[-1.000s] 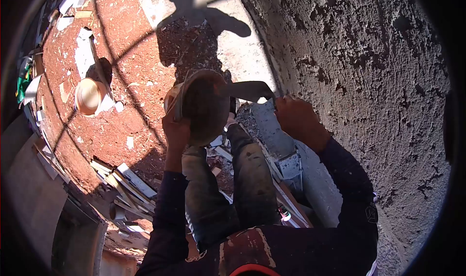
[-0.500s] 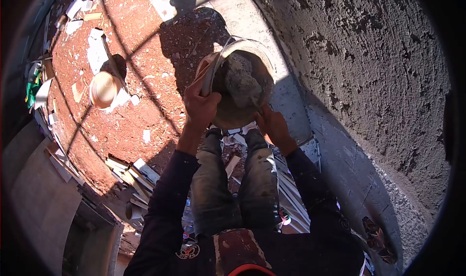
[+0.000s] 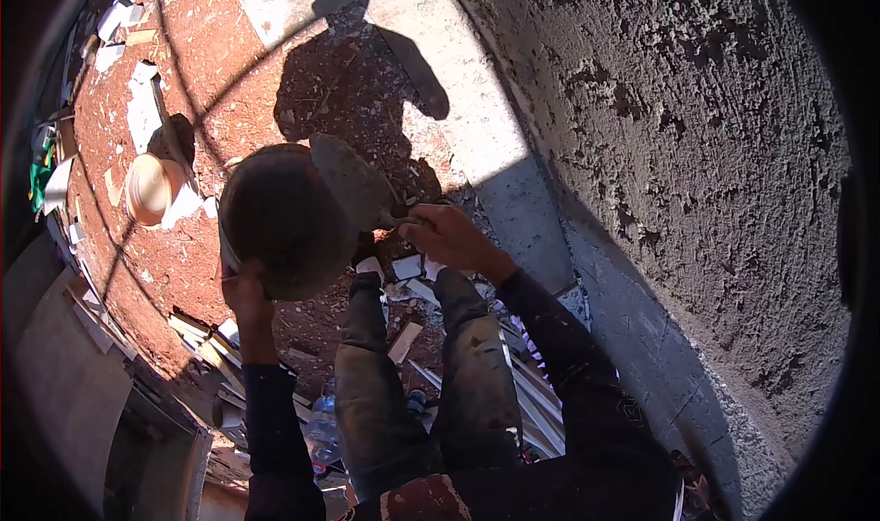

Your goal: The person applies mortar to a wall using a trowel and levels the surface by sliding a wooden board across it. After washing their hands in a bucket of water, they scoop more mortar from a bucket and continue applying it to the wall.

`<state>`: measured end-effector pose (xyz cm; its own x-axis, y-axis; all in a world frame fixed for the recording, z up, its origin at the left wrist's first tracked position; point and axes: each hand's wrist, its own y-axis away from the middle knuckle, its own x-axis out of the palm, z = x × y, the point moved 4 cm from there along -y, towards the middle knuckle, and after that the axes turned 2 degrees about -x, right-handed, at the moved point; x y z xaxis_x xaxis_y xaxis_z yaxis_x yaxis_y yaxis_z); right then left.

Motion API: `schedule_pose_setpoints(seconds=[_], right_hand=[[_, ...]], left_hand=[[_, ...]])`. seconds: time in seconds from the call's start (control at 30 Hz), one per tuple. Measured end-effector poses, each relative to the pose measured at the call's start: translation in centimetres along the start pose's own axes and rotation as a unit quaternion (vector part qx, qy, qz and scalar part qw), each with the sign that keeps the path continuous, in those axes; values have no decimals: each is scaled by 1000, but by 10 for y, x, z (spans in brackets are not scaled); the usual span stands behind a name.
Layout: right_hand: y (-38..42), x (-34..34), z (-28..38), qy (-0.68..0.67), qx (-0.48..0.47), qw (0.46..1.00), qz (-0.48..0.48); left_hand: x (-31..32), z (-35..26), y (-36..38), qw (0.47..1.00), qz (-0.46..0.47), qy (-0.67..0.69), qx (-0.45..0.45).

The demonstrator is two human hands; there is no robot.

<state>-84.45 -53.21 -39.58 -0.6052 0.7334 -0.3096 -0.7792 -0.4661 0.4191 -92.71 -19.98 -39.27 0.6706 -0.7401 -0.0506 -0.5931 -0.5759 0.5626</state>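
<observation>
My left hand (image 3: 247, 292) grips the near rim of a round bucket (image 3: 286, 223), whose dark, shaded mouth faces up at me. In my right hand (image 3: 451, 239) is the handle of a trowel (image 3: 353, 182), with fingers wrapped round it. Grey residue covers the broad trowel blade, which overlaps the right side of the bucket's mouth. Both are held up in front of my legs. The bottom of the bucket is lost in shadow.
A wall with rough grey plaster (image 3: 697, 145) rises on the right, above a concrete strip (image 3: 527, 214). Wood offcuts (image 3: 215, 347) and rubble lie around my feet. On the red soil at left stands a pale bucket (image 3: 149, 189); a plastic bottle (image 3: 323, 429) lies below.
The bucket has moved left and its mouth looks darker, without the grey lump seen before. The trowel has come up out of it to the right side, and my hands have moved apart.
</observation>
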Motion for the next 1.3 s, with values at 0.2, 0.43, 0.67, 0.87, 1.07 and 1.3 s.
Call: schedule_pose_setpoints(seconds=[0.2, 0.43, 0.67, 0.87, 1.07, 1.3], right_hand=[[-40, -153, -204, -145, 256, 952, -79], [79, -228, 24, -62, 110, 969, -210], [115, -118, 46, 507, 0, 859, 75], [115, -50, 45, 487, -39, 871, -49], [155, 10, 76, 185, 37, 981, -40], [161, 26, 76, 209, 99, 965, -128]], left_hand=[[-58, 40, 28, 983, -95, -157, 7], [1, 56, 68, 977, -88, -166, -103], [116, 22, 84, 942, 193, -245, 124], [206, -57, 136, 836, 377, -242, 317], [174, -88, 146, 801, 394, -241, 381], [124, -92, 118, 910, 353, -110, 189]])
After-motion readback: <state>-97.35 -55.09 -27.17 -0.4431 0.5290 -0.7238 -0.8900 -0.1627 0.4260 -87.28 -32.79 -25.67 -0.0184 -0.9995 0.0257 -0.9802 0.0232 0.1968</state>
